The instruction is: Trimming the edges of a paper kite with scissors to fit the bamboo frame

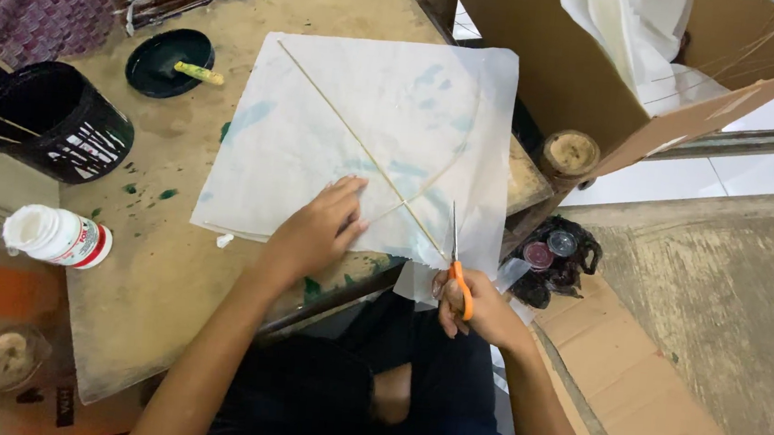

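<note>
- My left hand (317, 230) lies flat, fingers spread, on the white paper sheet (365, 142) near its front edge. It grips nothing; it only presses down, to my mind to keep the sheet from sliding under the blades.
- My right hand (476, 307) is closed through the orange loops of the scissors (454, 250), just off the worktop's front right corner. The blades point away from me and meet the paper's near edge, right where the long stick ends.
- The paper lies skewed across the right half of the wooden worktop (162, 264), its right side overhanging the edge. Faint blue-green smears show on it.
- Two thin bamboo sticks (356, 141) cross on the sheet: one straight, running from the far left corner to the front right, the other bowed across it. They lie flat on the paper.
- Far left corner: a black bucket (54, 122) with thin sticks inside.
- Behind it, near the back edge, a dark round lid (167, 60) with a small yellowish piece resting on it.
- Left edge: a white bottle (59, 236) lying on its side, kept off the paper.
- Beyond the right edge, an open cardboard box (601, 69) holding white sheets.
</note>
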